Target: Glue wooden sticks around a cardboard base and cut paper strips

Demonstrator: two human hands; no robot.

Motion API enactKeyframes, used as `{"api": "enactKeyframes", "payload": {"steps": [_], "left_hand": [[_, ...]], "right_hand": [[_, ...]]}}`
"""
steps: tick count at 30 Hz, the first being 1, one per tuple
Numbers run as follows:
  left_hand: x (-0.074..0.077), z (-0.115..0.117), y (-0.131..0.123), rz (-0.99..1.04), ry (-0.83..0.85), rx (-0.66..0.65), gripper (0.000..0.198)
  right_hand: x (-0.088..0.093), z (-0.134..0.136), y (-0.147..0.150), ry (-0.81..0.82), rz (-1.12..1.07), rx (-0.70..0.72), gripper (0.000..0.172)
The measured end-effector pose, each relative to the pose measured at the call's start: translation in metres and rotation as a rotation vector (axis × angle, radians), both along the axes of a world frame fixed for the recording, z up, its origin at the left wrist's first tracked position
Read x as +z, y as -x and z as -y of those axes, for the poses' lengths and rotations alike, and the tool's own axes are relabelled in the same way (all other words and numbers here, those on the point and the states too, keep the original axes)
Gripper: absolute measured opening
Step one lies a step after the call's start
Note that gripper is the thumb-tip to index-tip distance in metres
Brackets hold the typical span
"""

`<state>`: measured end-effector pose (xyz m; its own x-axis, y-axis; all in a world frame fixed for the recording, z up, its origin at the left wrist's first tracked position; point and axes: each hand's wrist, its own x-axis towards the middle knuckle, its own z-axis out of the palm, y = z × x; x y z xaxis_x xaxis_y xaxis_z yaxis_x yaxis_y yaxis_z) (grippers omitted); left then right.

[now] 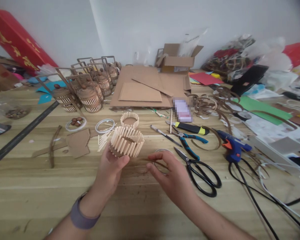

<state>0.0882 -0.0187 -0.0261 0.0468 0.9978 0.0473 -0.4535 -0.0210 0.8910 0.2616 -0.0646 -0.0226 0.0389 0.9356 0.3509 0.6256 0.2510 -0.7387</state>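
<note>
My left hand (109,175) is closed around the base of a small round stick basket (127,142), its pale wooden sticks standing in a ring and leaning outward. To the right of it, my right hand (174,176) pinches a thin brown strip (162,164) between thumb and fingers. The strip's other end runs toward the basket's lower edge; whether it is attached there I cannot tell. A white ring (162,150) lies partly hidden behind my right fingers. Just behind the held basket stands a second ring of sticks (129,120), beside loose sticks (103,141).
Black scissors (202,175), pliers (190,146), a utility knife (191,128) and a blue glue gun (233,146) with cords lie at right. Finished lantern-like pieces (90,99) crowd the back left. Cardboard sheets (140,92) lie at the back; coiled brown strips (207,105) sit nearby.
</note>
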Motion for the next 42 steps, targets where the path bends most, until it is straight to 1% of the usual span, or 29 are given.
{"api": "enactKeyframes", "payload": {"steps": [2, 6, 12, 16, 19, 22, 25, 29, 34, 36, 38, 42], "left_hand": [[0.001, 0.000, 0.000, 0.019, -0.021, -0.051, 0.056], [0.003, 0.001, 0.000, 0.037, -0.005, -0.125, 0.054], [0.004, 0.004, -0.001, 0.053, 0.025, -0.203, 0.059], [0.010, 0.006, -0.003, 0.032, 0.042, -0.251, 0.065], [0.014, 0.006, -0.004, 0.024, 0.042, -0.260, 0.064], [0.012, 0.007, -0.003, 0.035, 0.053, -0.284, 0.062], [0.007, 0.007, -0.001, 0.055, 0.061, -0.309, 0.065], [0.001, 0.007, 0.000, 0.072, 0.086, -0.309, 0.065], [-0.003, 0.008, 0.001, 0.113, 0.164, -0.315, 0.043], [-0.005, 0.009, 0.000, 0.124, 0.173, -0.309, 0.040], [-0.007, 0.010, 0.000, 0.115, 0.180, -0.278, 0.042], [-0.010, 0.011, 0.000, 0.060, 0.135, -0.233, 0.056]], "right_hand": [[0.000, -0.001, 0.000, -0.005, -0.006, 0.013, 0.003], [-0.001, -0.003, -0.001, 0.003, -0.019, 0.045, 0.008], [0.001, -0.004, -0.001, 0.060, -0.047, 0.054, 0.009], [0.003, -0.004, -0.002, 0.086, -0.069, 0.058, 0.008], [0.003, -0.004, -0.002, 0.077, -0.077, 0.062, 0.009], [0.004, -0.004, -0.002, 0.073, -0.081, 0.071, 0.009], [0.004, -0.004, -0.002, 0.067, -0.099, 0.089, 0.009], [0.004, -0.005, -0.002, 0.057, -0.132, 0.116, 0.009], [0.005, -0.005, -0.002, 0.042, -0.134, 0.146, 0.007], [0.004, -0.005, -0.002, 0.034, -0.142, 0.150, 0.007], [0.004, -0.004, -0.001, 0.025, -0.154, 0.150, 0.008], [0.003, -0.004, 0.001, 0.023, -0.176, 0.136, 0.010]]}}
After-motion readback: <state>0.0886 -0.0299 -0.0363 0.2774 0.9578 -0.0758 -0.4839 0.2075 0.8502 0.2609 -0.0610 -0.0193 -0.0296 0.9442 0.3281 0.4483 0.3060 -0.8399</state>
